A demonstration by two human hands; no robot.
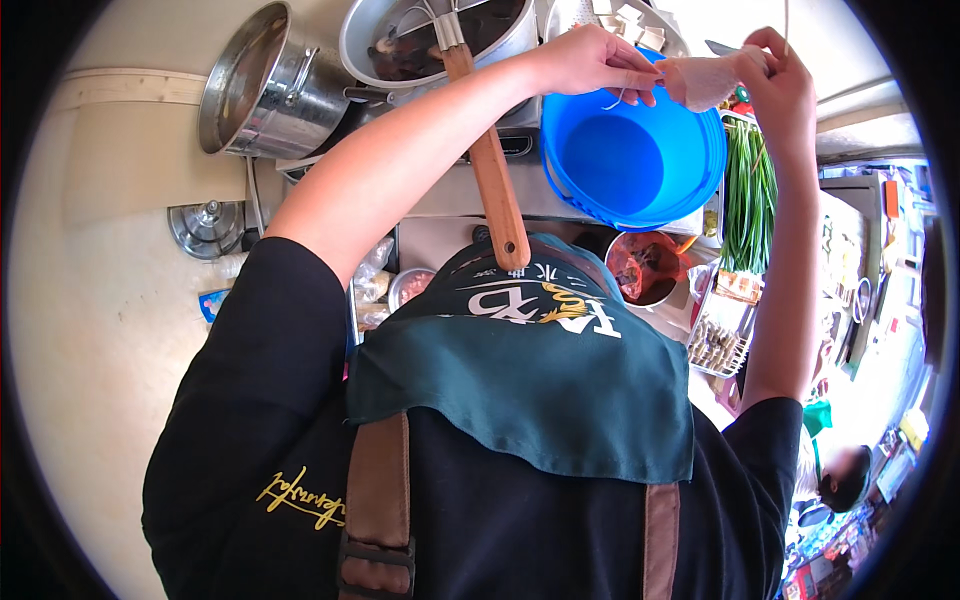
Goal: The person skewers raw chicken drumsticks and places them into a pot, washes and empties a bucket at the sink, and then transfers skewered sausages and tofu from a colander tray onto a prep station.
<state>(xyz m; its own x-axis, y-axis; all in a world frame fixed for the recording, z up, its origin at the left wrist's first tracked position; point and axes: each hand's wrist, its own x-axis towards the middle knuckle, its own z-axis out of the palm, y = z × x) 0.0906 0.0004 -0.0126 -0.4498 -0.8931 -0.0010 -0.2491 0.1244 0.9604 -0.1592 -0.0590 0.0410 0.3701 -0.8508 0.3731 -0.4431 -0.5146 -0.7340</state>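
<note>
A small pale pouch (pixel 705 82), apparently of thin mesh cloth, is stretched between my two hands above the rim of a blue plastic bucket (pixel 634 150). The fingers of my left hand (pixel 600 64) pinch its left end, and a thin white cord (pixel 616 99) dangles below them. My right hand (pixel 780 86) grips the other end, its fingers bent around it. A thin white strand rises by the right hand, and whether it belongs to the pouch I cannot tell. Inside the bucket I see blue walls and a darker blue bottom.
A wooden-handled tool (pixel 491 172) leans across a metal pot (pixel 349 45) of dark broth. Left of it stands a steel stockpot (pixel 247 90). Right of the bucket lie long green chives (pixel 746 195) and a white basket (pixel 724 341) of small pieces. Another person (pixel 840 476) is far right.
</note>
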